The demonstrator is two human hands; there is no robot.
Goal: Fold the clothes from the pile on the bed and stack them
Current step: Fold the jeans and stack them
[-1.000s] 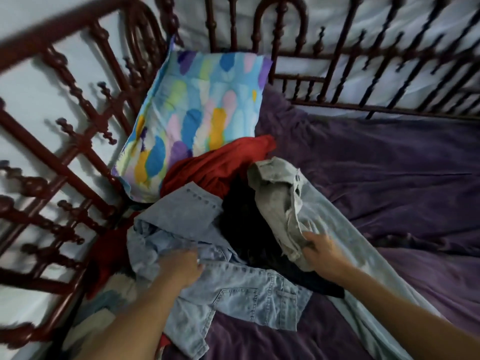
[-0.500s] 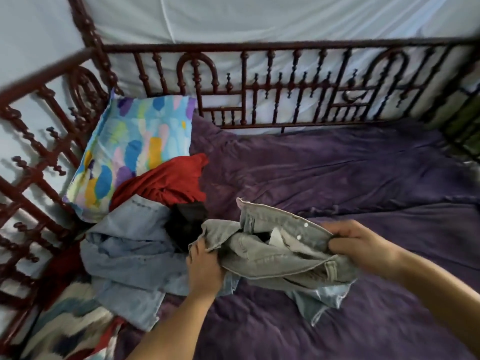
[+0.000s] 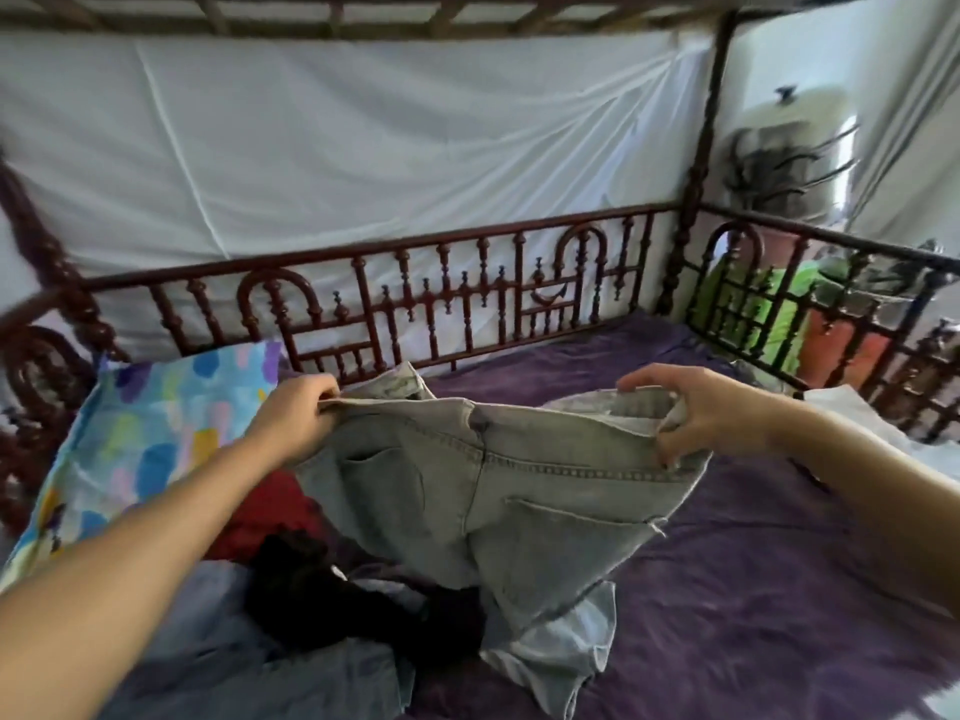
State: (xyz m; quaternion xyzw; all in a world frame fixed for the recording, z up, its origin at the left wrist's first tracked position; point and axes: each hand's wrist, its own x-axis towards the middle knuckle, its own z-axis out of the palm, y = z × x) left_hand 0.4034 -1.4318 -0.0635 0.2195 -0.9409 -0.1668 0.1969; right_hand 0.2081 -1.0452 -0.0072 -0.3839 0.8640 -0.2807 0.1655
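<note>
Grey-washed denim fills the middle of the view: a pair of jeans [image 3: 498, 491] hangs spread by its waistband between both hands, above the purple sheet [image 3: 769, 589] of the bed. Half a second ago these jeans were a crumpled bundle held low, with the hands close together. Now the hands are raised and well apart, and the seat faces the camera, showing two back pockets and a stitched yoke seam.

The left hand [image 3: 296, 420] has its grip closed on the left end of the waistband, fingers curled and pinching the edge. The right hand [image 3: 714, 413] grips the right end, fingers hooked over the band and thumb beneath. The legs trail down onto the sheet, just beside the pile [image 3: 363, 615].

That pile lies under the left forearm: a red garment [image 3: 260, 517], a fuzzy black one [image 3: 311, 579] and pale blue denim [image 3: 218, 662], all rumpled and overlapping. A pillow [image 3: 156, 433] with bright painted blotches leans against the turned dark-wood railing [image 3: 441, 304]. Behind the railing, white cloth [image 3: 363, 148] hangs in soft creases. The sheet looks plush and lightly wrinkled.
</note>
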